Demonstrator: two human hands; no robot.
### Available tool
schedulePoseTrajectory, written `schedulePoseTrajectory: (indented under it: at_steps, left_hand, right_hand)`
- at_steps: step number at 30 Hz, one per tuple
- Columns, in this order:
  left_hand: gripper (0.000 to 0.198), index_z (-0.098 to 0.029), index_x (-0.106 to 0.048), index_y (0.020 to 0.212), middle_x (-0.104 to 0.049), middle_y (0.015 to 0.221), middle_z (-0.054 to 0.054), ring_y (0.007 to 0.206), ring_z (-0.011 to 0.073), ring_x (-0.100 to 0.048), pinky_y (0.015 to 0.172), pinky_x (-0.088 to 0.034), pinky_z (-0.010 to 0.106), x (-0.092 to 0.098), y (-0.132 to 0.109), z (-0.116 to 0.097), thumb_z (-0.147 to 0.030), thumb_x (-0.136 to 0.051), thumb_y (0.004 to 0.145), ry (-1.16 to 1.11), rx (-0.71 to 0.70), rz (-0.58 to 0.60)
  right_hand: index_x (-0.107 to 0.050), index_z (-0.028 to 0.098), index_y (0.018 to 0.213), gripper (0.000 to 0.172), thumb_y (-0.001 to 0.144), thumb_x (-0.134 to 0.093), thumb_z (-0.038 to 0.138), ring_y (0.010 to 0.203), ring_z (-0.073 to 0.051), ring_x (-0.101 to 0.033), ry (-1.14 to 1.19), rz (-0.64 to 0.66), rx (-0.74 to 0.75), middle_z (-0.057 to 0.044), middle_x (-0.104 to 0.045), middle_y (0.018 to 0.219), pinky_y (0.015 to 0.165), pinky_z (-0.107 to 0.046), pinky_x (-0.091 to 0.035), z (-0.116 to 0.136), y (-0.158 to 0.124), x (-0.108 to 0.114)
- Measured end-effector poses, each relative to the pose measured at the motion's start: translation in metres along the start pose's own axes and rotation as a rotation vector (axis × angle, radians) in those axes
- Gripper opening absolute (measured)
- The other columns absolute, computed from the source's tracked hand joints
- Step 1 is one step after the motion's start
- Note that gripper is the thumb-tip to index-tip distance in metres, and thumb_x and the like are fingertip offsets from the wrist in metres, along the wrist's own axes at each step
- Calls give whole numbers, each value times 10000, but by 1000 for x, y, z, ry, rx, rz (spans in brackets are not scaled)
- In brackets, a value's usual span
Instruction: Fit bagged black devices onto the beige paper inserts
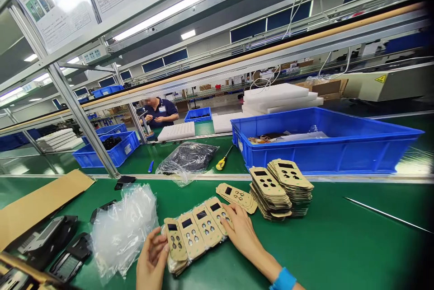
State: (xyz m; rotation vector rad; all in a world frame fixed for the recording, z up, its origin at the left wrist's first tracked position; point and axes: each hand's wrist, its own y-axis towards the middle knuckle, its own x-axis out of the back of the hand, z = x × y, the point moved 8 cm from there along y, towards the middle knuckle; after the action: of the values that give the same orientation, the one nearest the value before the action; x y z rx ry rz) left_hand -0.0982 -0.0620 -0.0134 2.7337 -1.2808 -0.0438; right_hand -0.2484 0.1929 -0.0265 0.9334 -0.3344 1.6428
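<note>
In front of me lies a plastic-wrapped pack of tan adhesive-backed panels [195, 232], set side by side in stacks. Each top panel has a dark window and several button-shaped cut-outs. My left hand [153, 257] is closed at the pack's left end, fingers curled against its edge. At the right end, my right hand [241, 227] grips the pack with thumb and fingertips over the last panel. A few loose panels [236, 196] lie just beyond my right fingers. Two tall stacks of similar panels [270, 195] stand farther right. Left of my left hand is a pile of clear plastic bags [124, 231].
Black plastic housings [69, 258] and a cardboard sheet [44, 204] lie at left. Behind are a large blue bin [325, 154], a yellow screwdriver [221, 162], and a bagged dark bundle [188, 156]. A thin metal rod [386, 214] lies right. A co-worker [160, 111] sits across the bench.
</note>
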Motion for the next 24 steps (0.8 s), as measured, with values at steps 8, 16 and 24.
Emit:
schedulePoseTrajectory:
  at_steps: [8, 16, 24]
  left_hand:
    - [704, -109, -582, 1115, -710, 973, 152, 843, 298, -694, 760, -567, 389, -37, 3, 5, -361, -872, 526, -239, 253, 165]
    - [317, -171, -692, 1050, -721, 1070, 97, 1143, 298, -594, 1022, -457, 435, -72, -22, -35, -192, -724, 735, -772, 549, 318]
    - [515, -157, -678, 1116, -671, 1170, 142, 1241, 388, -490, 1028, -437, 542, -103, -55, -34, -462, -728, 703, -693, 671, 571]
  right_hand:
    - [-562, 83, 1272, 490, 867, -396, 304, 1140, -356, -430, 68, -78, 46, -201, -496, 1175, 939, -530, -396, 1, -3, 7]
    - [-539, 160, 1316, 678, 872, -422, 659, 1267, -317, -393, 618, -22, 94, -166, -509, 1296, 1105, -501, -253, 20, -4, 21]
    - [-630, 214, 1196, 693, 713, -668, 710, 1225, -286, -507, 1617, 665, -87, -108, -637, 1219, 1088, -434, -297, 70, -43, 2]
